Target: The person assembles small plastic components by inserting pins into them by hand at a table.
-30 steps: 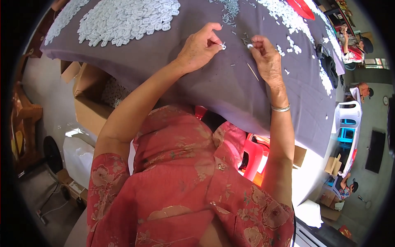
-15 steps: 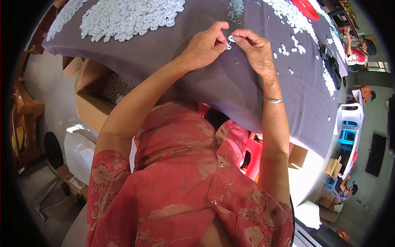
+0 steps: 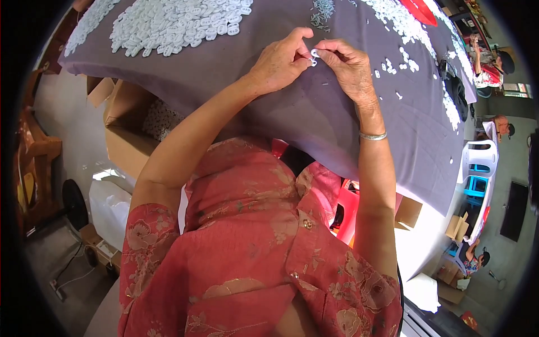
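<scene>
Over the cloth-covered table, my two hands almost meet at the fingertips. My left hand (image 3: pixel 279 63) pinches a small white plastic part (image 3: pixel 313 63) with a hole in it. Between thumb and forefinger, my right hand (image 3: pixel 351 72) holds a small white plastic ring (image 3: pixel 314 53), close against the left-hand part. Whether the two parts are joined I cannot tell, as fingers cover much of them. Beyond my left hand spreads a heap of flat white oval parts with two holes (image 3: pixel 174 25). Small grey pins (image 3: pixel 322 13) lie in a cluster beyond my hands.
Loose white parts (image 3: pixel 401 25) lie along the right side of the grey tablecloth (image 3: pixel 292 109), beside a red container (image 3: pixel 420 11). An open cardboard box (image 3: pixel 132 143) with small pieces stands below the table's left edge. Other people sit at the far right, near white chairs (image 3: pixel 482 160).
Both hands stay nearly in place, still pinching the white parts. The two parts have come slightly closer together. The whole view has shifted a little.
</scene>
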{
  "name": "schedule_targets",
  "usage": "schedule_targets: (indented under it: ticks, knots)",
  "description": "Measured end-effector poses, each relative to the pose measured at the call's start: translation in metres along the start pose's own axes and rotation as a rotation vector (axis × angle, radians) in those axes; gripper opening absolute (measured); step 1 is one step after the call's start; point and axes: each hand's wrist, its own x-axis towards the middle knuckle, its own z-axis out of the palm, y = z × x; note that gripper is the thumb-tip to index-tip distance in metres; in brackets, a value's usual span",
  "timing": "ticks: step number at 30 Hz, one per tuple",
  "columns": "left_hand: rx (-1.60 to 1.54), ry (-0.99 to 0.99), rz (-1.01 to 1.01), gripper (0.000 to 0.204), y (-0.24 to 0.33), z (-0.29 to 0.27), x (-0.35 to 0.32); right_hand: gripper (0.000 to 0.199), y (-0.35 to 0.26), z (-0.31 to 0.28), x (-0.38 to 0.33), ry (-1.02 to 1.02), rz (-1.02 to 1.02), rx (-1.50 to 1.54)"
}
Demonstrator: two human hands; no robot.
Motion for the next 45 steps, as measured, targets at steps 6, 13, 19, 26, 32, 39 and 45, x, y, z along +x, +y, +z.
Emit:
schedule_targets:
  ticks: [6, 13, 19, 26, 32, 39, 45]
  knots:
    - [0.005, 0.037, 0.046, 0.047, -0.004, 0.002, 0.001, 0.013, -0.001, 0.0, -0.001, -0.018, 0.01, -0.043]
    - [-0.015, 0.089, 0.094, 0.043, -0.005, 0.004, 0.002, 0.013, 0.001, 0.002, -0.002, -0.014, 0.027, -0.032]
    - [-0.065, 0.042, 0.01, 0.051, -0.007, 0.002, 0.001, 0.012, 0.001, 0.003, -0.001, -0.03, -0.005, -0.042]
    - [-0.039, -0.026, -0.021, 0.054, -0.002, -0.006, 0.004, 0.011, 0.001, 0.006, -0.001, -0.036, -0.037, -0.048]
    - [-0.033, -0.098, -0.06, 0.06, -0.006, -0.014, 0.01, 0.012, 0.001, 0.01, -0.004, -0.052, -0.01, -0.053]
    - [-0.21, -0.169, -0.144, 0.06, 0.001, -0.021, 0.011, 0.023, -0.02, 0.014, -0.01, -0.06, -0.064, -0.231]
    - [-0.314, -0.191, -0.165, 0.052, 0.005, -0.023, 0.007, 0.024, -0.015, 0.016, -0.012, -0.042, -0.075, -0.199]
